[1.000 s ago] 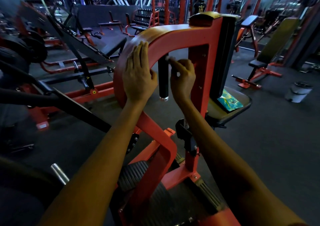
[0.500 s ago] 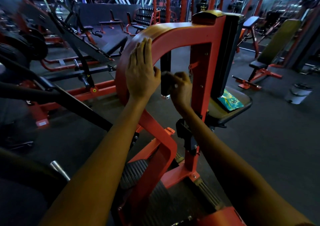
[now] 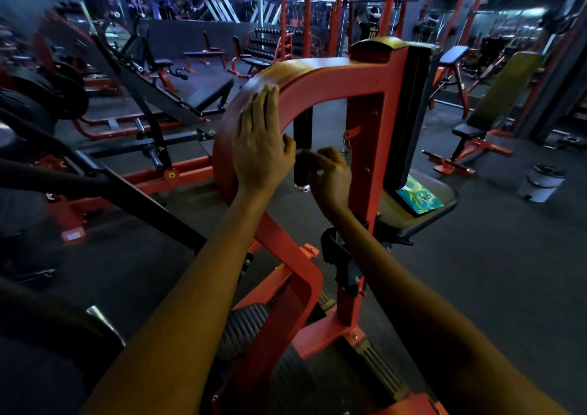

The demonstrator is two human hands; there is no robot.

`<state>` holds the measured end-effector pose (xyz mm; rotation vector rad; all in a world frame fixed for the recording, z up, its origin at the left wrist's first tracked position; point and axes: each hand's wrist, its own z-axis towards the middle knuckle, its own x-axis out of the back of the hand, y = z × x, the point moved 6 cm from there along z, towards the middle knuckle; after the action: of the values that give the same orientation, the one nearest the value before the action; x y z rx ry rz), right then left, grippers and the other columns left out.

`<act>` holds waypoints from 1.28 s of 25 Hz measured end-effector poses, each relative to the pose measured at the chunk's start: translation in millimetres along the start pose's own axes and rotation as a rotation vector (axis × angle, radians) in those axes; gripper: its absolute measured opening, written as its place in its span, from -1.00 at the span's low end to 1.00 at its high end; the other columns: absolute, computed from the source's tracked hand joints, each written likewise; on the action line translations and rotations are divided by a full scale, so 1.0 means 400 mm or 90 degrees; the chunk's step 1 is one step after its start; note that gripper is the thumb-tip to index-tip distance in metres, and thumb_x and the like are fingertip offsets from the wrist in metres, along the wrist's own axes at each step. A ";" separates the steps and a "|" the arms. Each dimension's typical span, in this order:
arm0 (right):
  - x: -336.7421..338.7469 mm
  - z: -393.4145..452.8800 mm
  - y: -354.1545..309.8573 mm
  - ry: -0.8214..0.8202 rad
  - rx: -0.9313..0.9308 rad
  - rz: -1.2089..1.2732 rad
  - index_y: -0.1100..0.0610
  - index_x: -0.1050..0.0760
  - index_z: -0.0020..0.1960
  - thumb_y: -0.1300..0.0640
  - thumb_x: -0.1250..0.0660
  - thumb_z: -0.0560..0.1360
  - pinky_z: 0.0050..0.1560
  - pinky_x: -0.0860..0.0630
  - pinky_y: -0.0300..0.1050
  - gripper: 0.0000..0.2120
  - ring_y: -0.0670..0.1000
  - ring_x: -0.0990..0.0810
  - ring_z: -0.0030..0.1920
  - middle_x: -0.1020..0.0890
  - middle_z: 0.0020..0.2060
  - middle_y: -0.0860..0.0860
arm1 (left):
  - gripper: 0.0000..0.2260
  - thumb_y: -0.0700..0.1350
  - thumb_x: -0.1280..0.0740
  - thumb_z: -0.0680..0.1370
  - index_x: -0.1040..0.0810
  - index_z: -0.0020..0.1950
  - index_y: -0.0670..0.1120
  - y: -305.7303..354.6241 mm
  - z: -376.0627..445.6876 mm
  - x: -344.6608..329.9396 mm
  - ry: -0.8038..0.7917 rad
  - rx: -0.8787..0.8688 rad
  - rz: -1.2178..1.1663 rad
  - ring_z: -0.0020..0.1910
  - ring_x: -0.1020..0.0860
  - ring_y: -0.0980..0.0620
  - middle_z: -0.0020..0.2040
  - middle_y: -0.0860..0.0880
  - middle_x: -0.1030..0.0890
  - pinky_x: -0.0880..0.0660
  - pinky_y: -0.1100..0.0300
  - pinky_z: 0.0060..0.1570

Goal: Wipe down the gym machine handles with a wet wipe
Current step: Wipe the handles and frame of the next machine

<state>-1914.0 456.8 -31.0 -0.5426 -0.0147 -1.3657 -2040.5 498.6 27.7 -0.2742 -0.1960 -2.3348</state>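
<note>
Hands at the red machine's hanging black handle.

At left, black plates (image 3: 38, 97) sit on a neighbouring machine. The left hand (image 3: 259, 141) lies flat, fingers straight, on the curved red frame (image 3: 317, 74), thumb near the handle (image 3: 302, 147). The handle hangs upright under the arch, metal cap at its bottom. The right hand (image 3: 330, 176) curls against the handle's lower part, pinching a small blurred wipe (image 3: 305, 153). Further right, a packet (image 3: 419, 193) lies on the seat (image 3: 444, 205); a bin (image 3: 543, 182) stands on the floor.
</note>
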 end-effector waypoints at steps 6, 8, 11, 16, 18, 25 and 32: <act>0.007 0.135 -0.020 0.104 -0.060 0.017 0.20 -0.61 0.08 0.29 -0.37 0.35 -0.38 -0.41 -0.15 -0.70 0.05 -0.56 -0.26 -0.59 -0.21 0.14 | -0.41 -0.13 -0.40 0.37 -0.39 0.38 -0.26 0.001 0.005 0.002 0.000 0.029 -0.019 0.31 -0.45 -0.16 0.32 -0.21 -0.48 -0.32 0.09 0.31; -0.015 0.072 -0.005 0.065 -0.060 0.060 0.26 -0.59 0.11 0.34 -0.35 0.36 -0.36 -0.42 -0.15 -0.69 0.01 -0.51 -0.24 -0.57 -0.20 0.20 | -0.41 -0.13 -0.40 0.38 -0.39 0.37 -0.26 0.000 0.004 0.001 -0.002 0.028 -0.026 0.31 -0.45 -0.16 0.32 -0.21 -0.48 -0.33 0.08 0.31; -0.022 -0.006 0.024 -0.029 -0.057 0.057 0.29 -0.60 0.07 0.39 -0.37 0.39 -0.34 -0.47 -0.12 -0.74 0.02 -0.49 -0.24 -0.57 -0.17 0.22 | -0.41 -0.12 -0.40 0.38 -0.39 0.37 -0.26 0.000 0.005 0.000 -0.004 0.030 -0.025 0.31 -0.45 -0.16 0.32 -0.21 -0.48 -0.35 0.07 0.30; 0.022 0.108 -0.005 0.124 -0.155 0.127 0.28 -0.60 0.07 0.41 -0.38 0.39 -0.26 -0.45 -0.39 -0.73 -0.04 -0.46 -0.24 -0.56 -0.19 0.17 | -0.42 -0.11 -0.40 0.38 -0.40 0.37 -0.26 0.000 0.007 0.003 0.001 0.032 -0.013 0.30 -0.46 -0.16 0.31 -0.20 -0.49 -0.33 0.08 0.31; 0.016 0.146 -0.012 0.133 -0.198 0.154 0.30 -0.60 0.03 0.35 -0.36 0.43 -0.27 -0.37 -0.45 -0.81 -0.07 -0.44 -0.22 -0.54 -0.20 0.14 | -0.42 -0.11 -0.39 0.37 -0.41 0.36 -0.26 0.002 0.006 0.004 0.008 0.034 -0.019 0.30 -0.46 -0.16 0.31 -0.21 -0.49 -0.30 0.10 0.32; -0.045 -0.049 0.075 -0.043 -0.225 0.068 0.36 -0.60 0.02 0.35 -0.36 0.44 -0.34 -0.38 -0.15 -0.83 0.03 -0.40 -0.25 -0.52 -0.21 0.20 | -0.43 -0.11 -0.38 0.37 -0.42 0.35 -0.25 0.000 0.006 0.004 0.017 0.035 -0.012 0.29 -0.47 -0.15 0.30 -0.20 -0.50 -0.33 0.09 0.31; 0.004 0.120 0.023 0.095 -0.219 0.134 0.34 -0.60 -0.01 0.45 -0.36 0.34 -0.18 -0.48 -0.24 -0.76 0.04 -0.60 -0.15 -0.61 -0.13 0.21 | -0.46 -0.07 -0.31 0.41 -0.42 0.36 -0.25 0.002 0.006 0.006 0.021 0.037 -0.018 0.30 -0.45 -0.16 0.31 -0.21 -0.49 -0.30 0.10 0.33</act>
<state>-1890.6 474.1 8.5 -0.7057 0.3948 -1.2050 -2041.3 496.8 30.6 -0.2051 -0.2526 -2.3556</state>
